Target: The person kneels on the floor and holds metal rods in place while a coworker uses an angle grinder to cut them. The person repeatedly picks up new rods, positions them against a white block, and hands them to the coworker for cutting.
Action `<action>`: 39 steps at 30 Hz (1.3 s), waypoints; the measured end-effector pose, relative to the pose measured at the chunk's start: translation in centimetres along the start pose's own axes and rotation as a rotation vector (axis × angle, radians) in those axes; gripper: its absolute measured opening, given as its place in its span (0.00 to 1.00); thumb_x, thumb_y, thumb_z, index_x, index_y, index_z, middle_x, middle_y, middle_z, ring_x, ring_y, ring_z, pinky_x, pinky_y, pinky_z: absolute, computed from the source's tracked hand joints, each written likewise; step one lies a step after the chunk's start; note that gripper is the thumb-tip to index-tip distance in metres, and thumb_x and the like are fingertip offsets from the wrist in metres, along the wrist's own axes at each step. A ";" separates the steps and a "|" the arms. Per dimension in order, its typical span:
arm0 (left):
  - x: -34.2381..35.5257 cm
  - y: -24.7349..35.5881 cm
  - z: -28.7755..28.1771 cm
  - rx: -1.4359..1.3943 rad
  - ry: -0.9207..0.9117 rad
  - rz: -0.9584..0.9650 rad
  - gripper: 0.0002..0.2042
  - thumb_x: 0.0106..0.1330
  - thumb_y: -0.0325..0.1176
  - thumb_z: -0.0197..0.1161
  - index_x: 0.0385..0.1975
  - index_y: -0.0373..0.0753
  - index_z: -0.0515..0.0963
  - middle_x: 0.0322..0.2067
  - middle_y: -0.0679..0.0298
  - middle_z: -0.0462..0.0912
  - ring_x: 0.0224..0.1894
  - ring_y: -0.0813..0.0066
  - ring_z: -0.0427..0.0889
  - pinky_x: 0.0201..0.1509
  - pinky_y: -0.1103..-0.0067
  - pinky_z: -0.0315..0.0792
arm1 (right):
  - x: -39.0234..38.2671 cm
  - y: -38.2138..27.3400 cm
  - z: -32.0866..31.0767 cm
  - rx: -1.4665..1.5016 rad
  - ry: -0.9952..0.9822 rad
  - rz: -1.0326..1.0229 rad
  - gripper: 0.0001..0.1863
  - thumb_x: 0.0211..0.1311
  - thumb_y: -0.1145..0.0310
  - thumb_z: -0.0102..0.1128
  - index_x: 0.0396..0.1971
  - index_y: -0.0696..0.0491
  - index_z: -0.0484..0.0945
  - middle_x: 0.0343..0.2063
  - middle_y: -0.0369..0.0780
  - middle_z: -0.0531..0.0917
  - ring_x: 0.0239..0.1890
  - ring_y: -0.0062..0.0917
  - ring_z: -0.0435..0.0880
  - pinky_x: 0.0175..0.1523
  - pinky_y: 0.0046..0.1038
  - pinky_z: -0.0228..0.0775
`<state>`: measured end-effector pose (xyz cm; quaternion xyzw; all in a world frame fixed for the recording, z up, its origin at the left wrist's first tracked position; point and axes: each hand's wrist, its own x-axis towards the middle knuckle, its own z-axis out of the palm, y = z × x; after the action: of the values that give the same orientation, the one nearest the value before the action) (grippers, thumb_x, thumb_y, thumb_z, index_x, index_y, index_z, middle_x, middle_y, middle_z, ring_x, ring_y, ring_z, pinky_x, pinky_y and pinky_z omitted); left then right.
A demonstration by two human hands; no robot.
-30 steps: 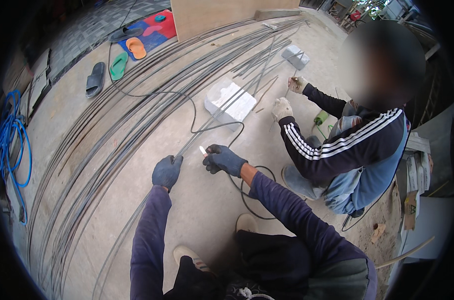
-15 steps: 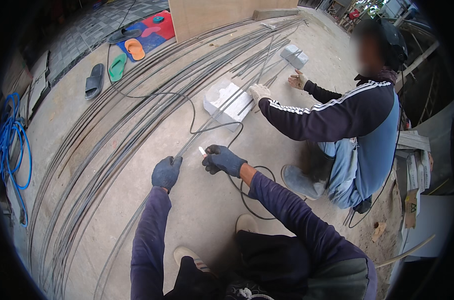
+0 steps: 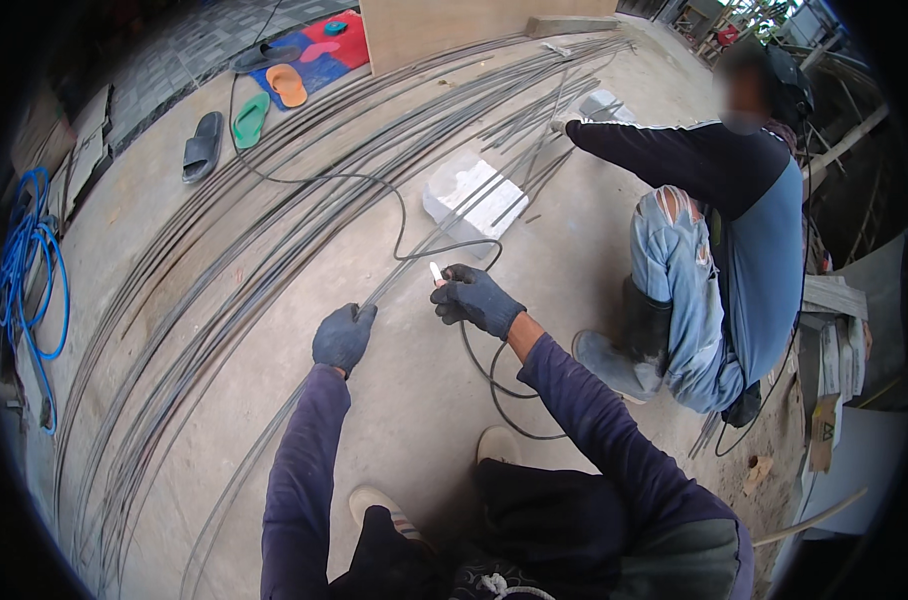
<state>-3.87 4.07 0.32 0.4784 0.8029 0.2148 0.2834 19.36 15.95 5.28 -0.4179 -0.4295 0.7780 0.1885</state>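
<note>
In a dark blue glove, my left hand (image 3: 343, 337) is closed round a couple of thin steel rods (image 3: 402, 268). The rods run from beside my left forearm up over a white block (image 3: 481, 187). My right hand (image 3: 477, 300), gloved too, pinches a short white stick (image 3: 436, 272) that looks like chalk, its pale tip pointing up. It stays a little right of the rods, apart from them. At the right a co-worker (image 3: 739, 210) squats and reaches an arm to the rods' far part; that gloved hand (image 3: 558, 127) is mostly hidden.
Long steel rods (image 3: 224, 265) lie bundled along the left. A black cable (image 3: 402, 205) crosses them and loops by my right hand. Sandals (image 3: 203, 147) and a coloured mat (image 3: 324, 62) are at the far left, blue hose (image 3: 34, 265) at the left edge. Another block (image 3: 606, 104) stands farther off.
The co-worker has lowered the arms and leaned in, one hand now at the rods' far part. Both my hands keep their hold; the view has shifted slightly.
</note>
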 end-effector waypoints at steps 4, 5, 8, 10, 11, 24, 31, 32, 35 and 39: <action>0.0 -0.1 0.1 0.012 0.005 0.000 0.25 0.68 0.55 0.54 0.31 0.33 0.81 0.30 0.46 0.83 0.36 0.48 0.82 0.41 0.60 0.71 | 0.3 -1.7 -1.3 0.081 0.048 -0.037 0.13 0.65 0.73 0.62 0.45 0.55 0.68 0.30 0.38 0.77 0.27 0.25 0.79 0.30 0.27 0.73; -0.1 -0.1 0.0 0.016 0.004 -0.007 0.25 0.68 0.55 0.54 0.31 0.33 0.81 0.30 0.46 0.83 0.36 0.48 0.82 0.41 0.60 0.71 | 0.2 -1.9 -1.2 0.074 0.058 -0.044 0.13 0.65 0.73 0.62 0.45 0.55 0.67 0.30 0.38 0.77 0.27 0.25 0.79 0.30 0.27 0.73; -0.2 0.2 0.1 -0.002 0.031 0.010 0.25 0.68 0.55 0.54 0.32 0.34 0.81 0.30 0.46 0.83 0.36 0.48 0.82 0.41 0.60 0.71 | 0.1 -2.0 -1.2 0.079 0.090 -0.028 0.13 0.65 0.74 0.61 0.45 0.54 0.67 0.30 0.38 0.77 0.27 0.25 0.79 0.30 0.27 0.72; -0.1 0.3 -0.1 0.007 0.016 -0.004 0.25 0.68 0.55 0.54 0.32 0.34 0.81 0.30 0.46 0.83 0.36 0.48 0.82 0.41 0.60 0.71 | 0.3 -1.5 -1.3 0.100 0.079 -0.013 0.13 0.64 0.75 0.60 0.44 0.54 0.67 0.30 0.38 0.77 0.27 0.26 0.79 0.30 0.27 0.72; 0.0 0.4 -0.2 0.012 0.008 -0.011 0.25 0.67 0.55 0.54 0.32 0.34 0.81 0.30 0.46 0.83 0.36 0.48 0.82 0.41 0.60 0.71 | 0.5 -1.0 -1.5 0.112 0.060 -0.010 0.13 0.64 0.76 0.60 0.44 0.54 0.67 0.30 0.39 0.77 0.27 0.26 0.79 0.30 0.27 0.72; 0.1 0.2 -0.1 0.022 -0.001 -0.002 0.24 0.68 0.55 0.54 0.32 0.35 0.81 0.30 0.46 0.83 0.36 0.47 0.82 0.41 0.59 0.72 | 0.3 -1.8 -1.3 0.123 0.091 -0.013 0.15 0.62 0.78 0.60 0.45 0.57 0.67 0.30 0.38 0.75 0.27 0.24 0.77 0.29 0.26 0.70; -0.3 0.8 -0.3 -0.014 0.004 -0.004 0.25 0.67 0.55 0.54 0.31 0.34 0.80 0.29 0.45 0.82 0.34 0.47 0.82 0.40 0.60 0.71 | 0.4 -2.5 -3.9 0.337 -0.061 -0.128 0.10 0.64 0.70 0.63 0.40 0.51 0.71 0.32 0.36 0.76 0.29 0.24 0.76 0.34 0.27 0.72; -0.3 0.9 -0.4 -0.030 0.017 -0.007 0.25 0.67 0.55 0.54 0.30 0.33 0.80 0.27 0.45 0.82 0.33 0.48 0.82 0.39 0.60 0.71 | 0.5 -2.8 -5.4 0.442 -0.059 -0.157 0.09 0.64 0.69 0.64 0.38 0.50 0.72 0.33 0.37 0.77 0.32 0.25 0.76 0.36 0.28 0.72; -0.1 0.1 -0.3 -0.023 -0.006 0.003 0.25 0.67 0.55 0.54 0.30 0.33 0.80 0.27 0.45 0.82 0.33 0.48 0.82 0.39 0.61 0.70 | 1.3 -3.8 -9.2 0.531 0.134 -0.274 0.07 0.65 0.67 0.62 0.39 0.49 0.74 0.37 0.39 0.79 0.41 0.30 0.79 0.47 0.35 0.75; 0.2 0.2 0.0 -0.011 -0.017 0.012 0.25 0.68 0.54 0.54 0.30 0.33 0.80 0.27 0.45 0.82 0.34 0.48 0.82 0.40 0.60 0.71 | 4.0 -3.3 -15.2 0.575 0.349 -0.346 0.06 0.66 0.67 0.59 0.40 0.50 0.74 0.39 0.41 0.79 0.46 0.36 0.80 0.55 0.41 0.75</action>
<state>-3.83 4.29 0.44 0.4834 0.7965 0.2167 0.2915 29.10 28.19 1.78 -0.3955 -0.2194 0.7406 0.4970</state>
